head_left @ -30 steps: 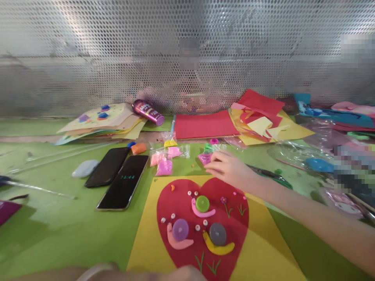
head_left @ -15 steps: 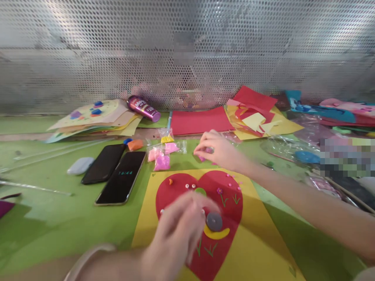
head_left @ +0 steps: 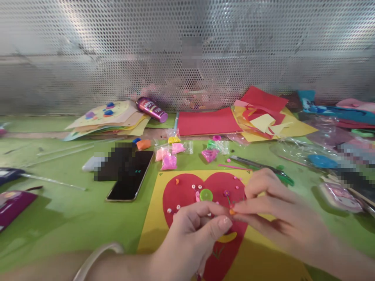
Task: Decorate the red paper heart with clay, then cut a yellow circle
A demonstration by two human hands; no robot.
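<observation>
Over the red heart [head_left: 183, 191], which lies on a yellow sheet [head_left: 154, 210], my two hands meet at the fingertips. A tiny piece of orange clay [head_left: 232, 212] sits between them. My right hand [head_left: 281, 214] pinches it between thumb and finger. My left hand [head_left: 196, 234] is closed, its thumb and index tips pressed against the same piece. On the heart are a green disc [head_left: 206, 195] with pink clay beside it, a purple flower [head_left: 226, 193], small white eyes [head_left: 196, 187] and a yellow clay crescent [head_left: 230, 237]. My left thumb and fingers cover part of the heart.
Clay packets [head_left: 169, 161] lie beyond the sheet, with a phone [head_left: 130, 177] to their left. A dark-handled tool [head_left: 253, 162] and a pink strip [head_left: 234, 167] lie near the sheet's top edge. Behind are a purple can [head_left: 151, 109], coloured papers [head_left: 208, 121] and a perforated metal panel [head_left: 187, 82].
My right hand has come back from the clay packets to the heart, now pinching orange clay. My left hand has shifted right to meet it. The view has turned slightly left.
</observation>
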